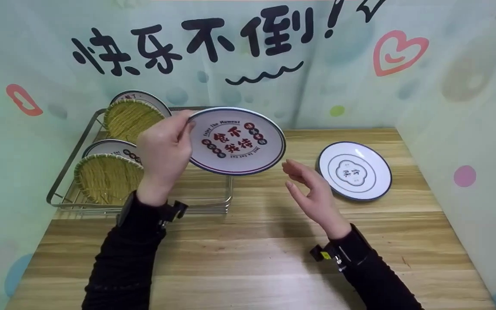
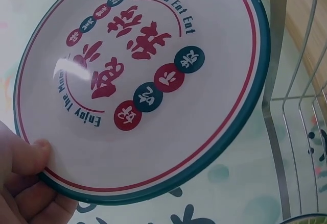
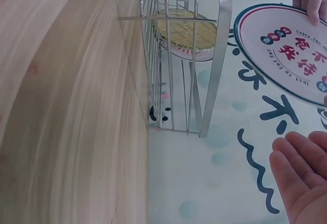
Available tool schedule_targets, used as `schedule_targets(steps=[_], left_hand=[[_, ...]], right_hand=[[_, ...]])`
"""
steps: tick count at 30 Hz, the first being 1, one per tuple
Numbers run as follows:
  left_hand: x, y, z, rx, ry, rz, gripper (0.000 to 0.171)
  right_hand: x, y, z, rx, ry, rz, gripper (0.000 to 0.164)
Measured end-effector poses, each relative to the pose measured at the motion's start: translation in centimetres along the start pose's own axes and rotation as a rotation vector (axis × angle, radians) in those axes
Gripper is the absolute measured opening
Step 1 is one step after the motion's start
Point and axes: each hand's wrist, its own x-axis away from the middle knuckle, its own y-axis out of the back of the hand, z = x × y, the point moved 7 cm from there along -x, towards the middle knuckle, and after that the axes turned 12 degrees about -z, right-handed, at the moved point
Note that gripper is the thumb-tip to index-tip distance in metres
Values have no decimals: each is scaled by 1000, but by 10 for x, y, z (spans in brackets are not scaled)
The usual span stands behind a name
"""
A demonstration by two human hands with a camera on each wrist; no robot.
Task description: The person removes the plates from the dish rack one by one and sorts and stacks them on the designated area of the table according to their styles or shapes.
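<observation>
My left hand [image 1: 166, 150] pinches the rim of a white plate [image 1: 239, 140] with red characters and a blue-green edge. In the left wrist view the thumb [image 2: 33, 157] lies on the plate's face, the other fingers behind it. The plate is tilted, its printed side towards me, raised in front of the wire rack [image 1: 230, 193]. Just below and to the right of the plate, my right hand [image 1: 317, 196] is held up, fingers extended, palm turned towards it, holding nothing. A second white plate [image 1: 353, 172] with a blue rim lies on the table right of that hand.
The metal rack at the left holds woven round mats [image 1: 110, 178] and more printed plates [image 1: 110, 147], standing on edge in pairs. A patterned cloth wall [image 1: 248, 94] with large black lettering closes off the back of the wooden table [image 1: 248, 258].
</observation>
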Motion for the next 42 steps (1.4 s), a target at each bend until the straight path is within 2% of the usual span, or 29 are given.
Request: schedule_targets(steps=[4, 9, 12, 20, 26, 34, 42], left_hand=[[3, -6, -3, 18, -5, 24, 9], [6, -12, -8, 44, -26, 60, 7], [9, -14, -9, 63, -19, 63, 9], [16, -20, -14, 85, -2, 114, 12], [20, -25, -19, 44, -39, 187, 19], [25, -31, -28, 5, -108, 253, 36], [26, -27, -31, 61, -80, 249, 69]], right_hand=[[-6, -6, 12, -25, -13, -1, 43], [-16, -7, 38, -39, -33, -17, 29], [-19, -6, 44, -38, -41, -31, 20], [-11, 2, 8, -18, -86, -121, 8], [-8, 9, -3, -99, -196, -153, 11], [-6, 18, -14, -172, -342, -171, 14], [-8, 30, -19, -168, -396, -201, 20]])
